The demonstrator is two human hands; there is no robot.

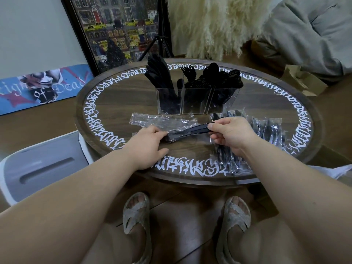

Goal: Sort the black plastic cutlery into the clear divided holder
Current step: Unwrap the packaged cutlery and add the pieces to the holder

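Observation:
The clear divided holder (pixel 194 103) stands at the table's middle with black knives in its left section, forks in the middle and spoons on the right. My right hand (pixel 231 135) pinches the end of a few black cutlery pieces (pixel 190 131) that stick out of a clear plastic wrapper. My left hand (pixel 147 145) holds down the other end of that wrapper (pixel 170 136) on the table. A pile of wrapped cutlery packs (pixel 264 130) lies at the right, partly under my right hand.
An empty clear wrapper (pixel 162 121) lies in front of the holder. The round wooden table (pixel 122 103) has white lettering round its rim. A white stool (pixel 38 164) stands at the left; a framed picture and a tripod stand behind.

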